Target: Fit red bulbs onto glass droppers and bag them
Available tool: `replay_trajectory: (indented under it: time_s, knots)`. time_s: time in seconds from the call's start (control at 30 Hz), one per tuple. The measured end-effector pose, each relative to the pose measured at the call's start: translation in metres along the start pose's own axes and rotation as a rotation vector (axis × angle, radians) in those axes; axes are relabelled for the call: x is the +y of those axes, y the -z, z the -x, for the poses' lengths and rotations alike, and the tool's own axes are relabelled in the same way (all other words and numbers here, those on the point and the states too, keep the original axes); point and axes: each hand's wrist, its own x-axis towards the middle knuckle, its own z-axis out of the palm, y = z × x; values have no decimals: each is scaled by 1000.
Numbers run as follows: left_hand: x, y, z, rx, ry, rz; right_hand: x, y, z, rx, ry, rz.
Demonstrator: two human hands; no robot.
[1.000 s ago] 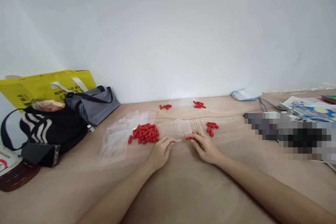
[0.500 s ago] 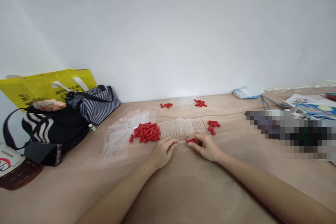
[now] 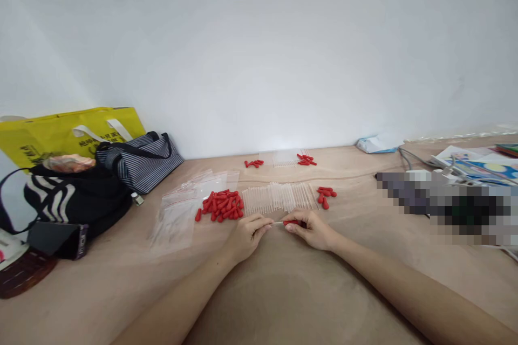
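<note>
Left hand (image 3: 247, 234): thumb and fingers pinched together on a thin clear tube (image 3: 277, 223).
Right hand (image 3: 314, 230): thumb and fingers closed around a red bulb (image 3: 290, 222), its left end showing.
Tube's long axis: side to side, right end pointing at the bulb and meeting it; how deep, cannot tell.
Place: between the hands, over the brown table (image 3: 283, 291), nearer than the row of clear tubes (image 3: 279, 198).

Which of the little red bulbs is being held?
The red bulb in the right hand, lined up with the thin tube in the left hand; the other red bulbs lie unheld.
</note>
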Motion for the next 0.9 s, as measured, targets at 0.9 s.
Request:
replay_trajectory:
  time_s: [0.9]
  knots:
    - [-2,-1,0,52,-101,-16,0,3,-2,-47,-38,-87]
